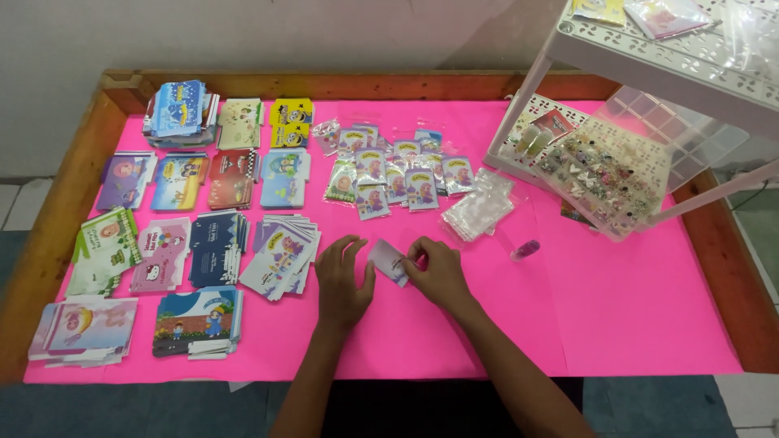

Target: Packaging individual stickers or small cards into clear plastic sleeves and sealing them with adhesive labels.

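Observation:
A small pale printed card (pixel 388 260) lies on the pink table cover (pixel 617 308) between my two hands. My left hand (pixel 342 280) rests beside the card's left edge with fingers spread, thumb touching the card. My right hand (pixel 438 270) pinches the card's right side with its fingertips. Just left of my left hand sits a loose stack of purple-and-white cards (pixel 281 253). A pile of clear small plastic bags (pixel 479 205) lies beyond my right hand.
Stacks of colourful printed cards (pixel 199 186) fill the table's left half. Several bagged cards (pixel 395 172) lie at centre back. A white plastic rack (pixel 649 57) holds a clear compartment box of small trinkets (pixel 604 174) at right. A small purple item (pixel 526 249) lies nearby. A wooden rim (pixel 734 268) frames the table.

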